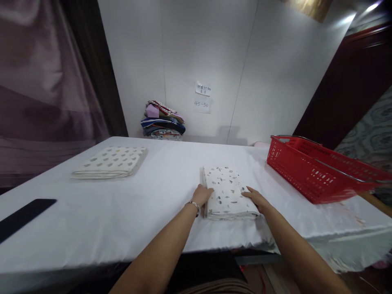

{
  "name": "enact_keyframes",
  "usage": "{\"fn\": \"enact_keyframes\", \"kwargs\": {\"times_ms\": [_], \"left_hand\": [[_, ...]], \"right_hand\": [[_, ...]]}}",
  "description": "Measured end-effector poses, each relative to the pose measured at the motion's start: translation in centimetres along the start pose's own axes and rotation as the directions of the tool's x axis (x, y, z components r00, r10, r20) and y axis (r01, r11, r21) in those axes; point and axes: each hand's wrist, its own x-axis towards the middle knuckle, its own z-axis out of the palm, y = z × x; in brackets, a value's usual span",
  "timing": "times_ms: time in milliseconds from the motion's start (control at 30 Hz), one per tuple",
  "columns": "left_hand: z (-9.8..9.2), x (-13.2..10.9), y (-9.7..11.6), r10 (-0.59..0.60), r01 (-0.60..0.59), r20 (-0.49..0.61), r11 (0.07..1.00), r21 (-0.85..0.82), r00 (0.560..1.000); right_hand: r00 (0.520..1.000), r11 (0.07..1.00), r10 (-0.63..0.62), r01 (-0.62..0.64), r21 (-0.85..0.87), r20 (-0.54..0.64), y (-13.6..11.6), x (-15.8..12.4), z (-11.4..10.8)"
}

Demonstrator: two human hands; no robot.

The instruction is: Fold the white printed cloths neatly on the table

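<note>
A folded white cloth (225, 190) with small scattered grey and brown prints lies flat on the white-covered table (147, 220) in front of me. My left hand (202, 195), with a bracelet at the wrist, grips its left edge, thumb on top and the other fingers partly hidden at the side. At the right edge, my right hand (255, 198) holds the same cloth, its thumb and part of the fingers resting on the upper face. Farther left lies another folded white cloth (114, 161) with a grey leaf-like pattern, apart from both hands.
A red plastic basket (309, 171) with metal handles stands on the table's right side. Several folded fabrics form a stack (163, 120) at the back against the wall. A dark flat object (24, 216) lies at the left front. Paper signs (202, 104) hang on the wall.
</note>
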Motion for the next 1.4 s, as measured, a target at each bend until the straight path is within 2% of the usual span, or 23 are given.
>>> {"fn": "enact_keyframes", "kwargs": {"times_ms": [167, 367, 533, 633, 733, 900, 1000, 1100, 1200, 1267, 1333, 1400], "left_hand": [[0.5, 0.3, 0.0, -0.084, 0.092, 0.045, 0.968, -0.235, 0.995], [0.4, -0.1, 0.2, -0.114, 0.189, 0.196, 0.885, -0.426, 0.974], [-0.2, 0.1, 0.4, -0.123, 0.227, 0.242, 0.853, -0.469, 0.962], [-0.5, 0.3, 0.5, -0.115, 0.220, 0.241, 0.852, -0.475, 0.964], [-0.6, 0.4, 0.6, -0.108, 0.227, 0.259, 0.843, -0.487, 0.960], [-1.1, 0.4, -0.2, -0.121, 0.253, 0.282, 0.830, -0.498, 0.952], [-2.5, 0.5, -0.9, -0.120, 0.254, 0.280, 0.822, -0.510, 0.953], [-5.3, 0.8, -1.5, -0.115, 0.224, 0.234, 0.827, -0.515, 0.965], [-8.3, 1.2, -2.4, -0.128, 0.167, 0.111, 0.841, -0.515, 0.986], [-9.6, 1.3, -3.4, -0.159, 0.157, 0.039, 0.852, -0.499, 0.987], [-10.3, 1.1, -4.4, -0.192, 0.188, 0.041, 0.853, -0.487, 0.980], [-10.4, 0.8, -5.2, -0.208, 0.226, 0.093, 0.834, -0.503, 0.974]], "right_hand": [[1.000, 0.999, 0.012, -0.013, 0.032, 0.029, 0.3, 0.1, -0.2], [0.999, 0.994, 0.017, -0.022, 0.109, 0.044, 0.3, -0.1, 0.0], [0.995, 0.994, -0.007, -0.004, 0.111, 0.100, -0.2, -0.6, 0.4], [0.991, 0.992, 0.079, -0.089, 0.092, 0.103, -0.8, -0.5, 0.5], [0.984, 0.986, 0.167, -0.168, 0.021, 0.061, -1.5, 0.0, 0.5], [0.995, 0.994, 0.086, -0.088, -0.063, -0.041, -2.5, 1.1, 1.2], [0.997, 0.995, 0.053, -0.057, -0.081, -0.049, -2.7, 1.9, 2.6], [1.000, 0.997, 0.021, -0.021, -0.076, -0.005, -2.8, 3.0, 5.3], [0.997, 0.999, -0.012, 0.015, -0.050, 0.074, -3.1, 4.3, 8.7], [0.994, 0.999, -0.006, 0.011, -0.046, 0.106, -3.3, 4.9, 10.5], [0.993, 0.998, 0.020, -0.013, -0.058, 0.120, -3.5, 5.2, 11.4], [0.990, 0.997, 0.049, -0.040, -0.074, 0.134, -3.5, 5.3, 11.5]]}}
